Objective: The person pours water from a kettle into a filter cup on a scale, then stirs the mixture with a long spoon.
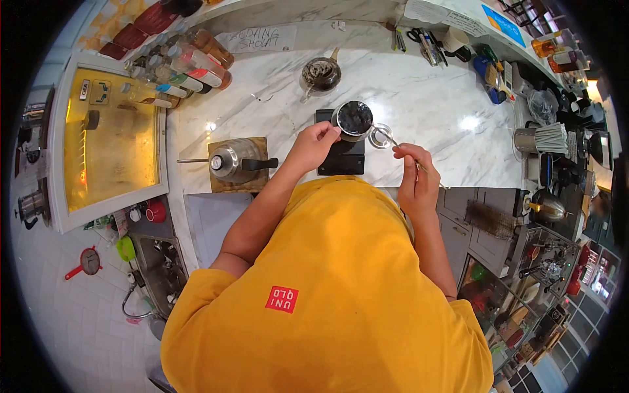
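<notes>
A metal cup (354,136) of dark contents stands on the far part of a black flat device like a kitchen scale (341,164). My left hand (313,145) is at the cup's left side, thumb and fingers pinched together at its edge; a handle there is hidden, if there is one. Between the fingers of my right hand (418,171) is a long thin spoon (392,139), slanting towards the cup's right rim; its tip is hard to make out. A small round glass or metal dish (381,136) lies just right of the cup.
On the left, a gooseneck kettle (230,161) rests on a wooden board (239,184). Beyond the cup stands a glass teapot (321,74). Several bottles (196,67) line the back left. At right, a metal canister (525,139) stands beside white straws (552,139).
</notes>
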`<state>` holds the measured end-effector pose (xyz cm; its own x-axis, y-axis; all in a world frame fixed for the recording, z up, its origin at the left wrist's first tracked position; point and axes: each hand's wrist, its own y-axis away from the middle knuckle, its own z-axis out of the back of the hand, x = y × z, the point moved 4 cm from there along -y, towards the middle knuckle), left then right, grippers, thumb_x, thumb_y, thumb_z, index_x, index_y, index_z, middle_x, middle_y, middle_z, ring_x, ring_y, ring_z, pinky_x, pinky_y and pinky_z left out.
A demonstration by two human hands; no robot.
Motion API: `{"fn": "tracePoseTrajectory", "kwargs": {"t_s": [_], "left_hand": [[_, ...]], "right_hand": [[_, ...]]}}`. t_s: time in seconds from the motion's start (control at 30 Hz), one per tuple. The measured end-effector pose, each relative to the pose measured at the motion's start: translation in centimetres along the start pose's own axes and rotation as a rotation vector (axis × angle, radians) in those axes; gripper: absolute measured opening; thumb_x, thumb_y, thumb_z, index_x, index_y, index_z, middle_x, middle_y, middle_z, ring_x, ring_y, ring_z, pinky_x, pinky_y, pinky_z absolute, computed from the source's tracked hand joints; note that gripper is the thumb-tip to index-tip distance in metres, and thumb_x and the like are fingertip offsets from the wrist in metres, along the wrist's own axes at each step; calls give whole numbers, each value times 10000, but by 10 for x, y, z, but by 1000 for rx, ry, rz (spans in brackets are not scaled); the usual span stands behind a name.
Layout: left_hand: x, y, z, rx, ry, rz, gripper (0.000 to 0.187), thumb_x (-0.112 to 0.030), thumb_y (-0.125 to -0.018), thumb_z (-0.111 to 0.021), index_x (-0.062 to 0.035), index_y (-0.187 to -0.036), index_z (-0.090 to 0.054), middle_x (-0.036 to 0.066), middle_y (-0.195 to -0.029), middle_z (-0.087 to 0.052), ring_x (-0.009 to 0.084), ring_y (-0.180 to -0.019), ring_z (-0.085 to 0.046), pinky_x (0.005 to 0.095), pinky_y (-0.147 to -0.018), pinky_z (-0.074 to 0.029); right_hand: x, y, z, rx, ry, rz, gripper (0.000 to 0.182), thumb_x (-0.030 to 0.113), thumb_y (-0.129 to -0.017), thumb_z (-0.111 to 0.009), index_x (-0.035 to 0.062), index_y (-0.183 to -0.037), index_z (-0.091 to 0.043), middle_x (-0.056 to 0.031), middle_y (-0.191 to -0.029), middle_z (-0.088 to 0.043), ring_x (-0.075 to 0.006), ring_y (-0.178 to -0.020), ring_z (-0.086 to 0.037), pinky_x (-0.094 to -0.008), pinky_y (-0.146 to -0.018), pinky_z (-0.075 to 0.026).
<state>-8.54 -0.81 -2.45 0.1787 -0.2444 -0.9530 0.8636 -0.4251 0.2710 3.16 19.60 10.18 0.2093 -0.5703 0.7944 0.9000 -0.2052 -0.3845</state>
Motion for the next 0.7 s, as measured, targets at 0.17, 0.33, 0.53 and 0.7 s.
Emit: {"fn": "tracePoseTrajectory", "kwargs": {"t_s": [0.17,0.33,0.53,0.7], "left_hand": [[-4,3,2,-20,-83,-20,334,-321,-978,-578,-6,-911,-664,57,-803,-683,106,-736,-579,282,-698,-463],[-18,8,1,-64,-156,-82,332,-318,-977,-575,-6,-913,-669,76,-775,-672,126,-710,-584,291,-677,-462],[-14,7,1,-40,-153,-50,336,-316,-984,-563,-1,-935,-667,80,-817,-684,142,-759,-604,299,-727,-470],[-14,7,1,-6,-168,0,330,-304,-997,-547,5,-966,-660,70,-893,-700,134,-850,-616,299,-813,-476]], "right_hand": [[-2,-2,5,-17,-63,-91,132,-9,-960,-531,-4,-1054,-623,-136,-1006,-665,-255,-854,-622,-330,-737,-503],[-2,0,1,42,-14,-13,134,-5,-955,-538,10,-1057,-625,-128,-1011,-665,-265,-869,-614,-336,-752,-497],[-7,-6,3,61,49,-5,136,20,-1009,-476,-6,-1076,-592,-116,-993,-665,-171,-845,-632,-272,-749,-488],[-6,-2,2,39,-21,-32,111,15,-955,-552,18,-1034,-630,-117,-988,-672,-277,-862,-598,-343,-750,-484]]}}
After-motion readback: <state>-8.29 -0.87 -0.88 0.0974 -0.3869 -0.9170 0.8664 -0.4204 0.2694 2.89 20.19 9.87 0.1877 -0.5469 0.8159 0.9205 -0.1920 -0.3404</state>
